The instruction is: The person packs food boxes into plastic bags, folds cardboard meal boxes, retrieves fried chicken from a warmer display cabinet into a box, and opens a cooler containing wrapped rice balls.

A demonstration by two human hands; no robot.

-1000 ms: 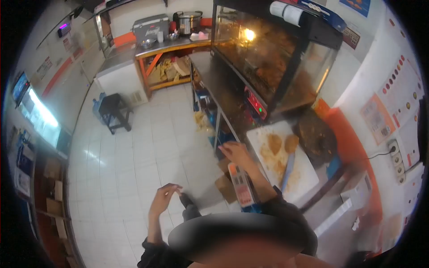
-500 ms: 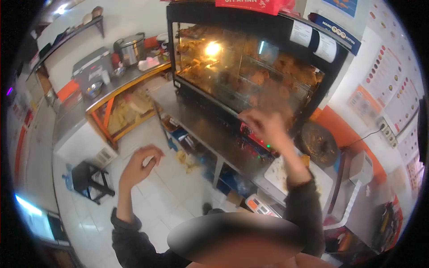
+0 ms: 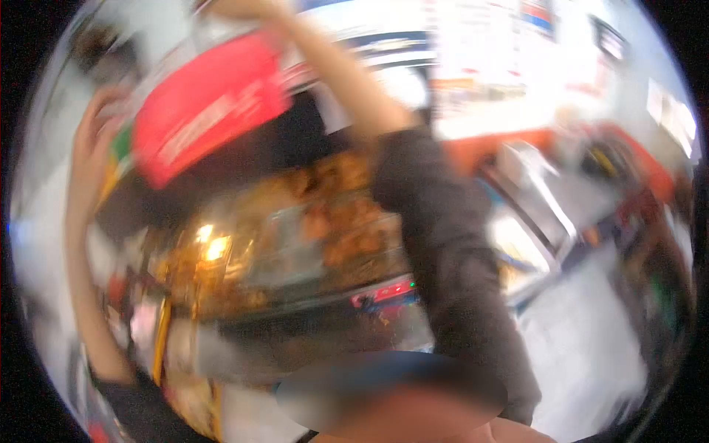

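Note:
My left hand (image 3: 100,140) is raised at the left end of a red package with pale lettering (image 3: 210,111). Its fingers look curved and apart, though blurred; whether they touch the package cannot be made out. A green and yellow item (image 3: 122,148) shows beside that hand. At the top edge of the view, my right hand (image 3: 240,7) reaches above and behind the package, its fingers smeared and partly cut off. The package sits on top of the dark, lit display case (image 3: 244,159), which has browned food (image 3: 354,229) behind its glass.
A red control panel with a green light (image 3: 384,294) sits below the glass. To the right are a whitish board (image 3: 517,240), an orange wall band (image 3: 502,144) and posters (image 3: 487,59). A yellow-edged table (image 3: 161,340) stands at the lower left.
Both hands have risen from counter and glass level to the top of the case. The view has tilted up and turned, and the red package now shows much larger.

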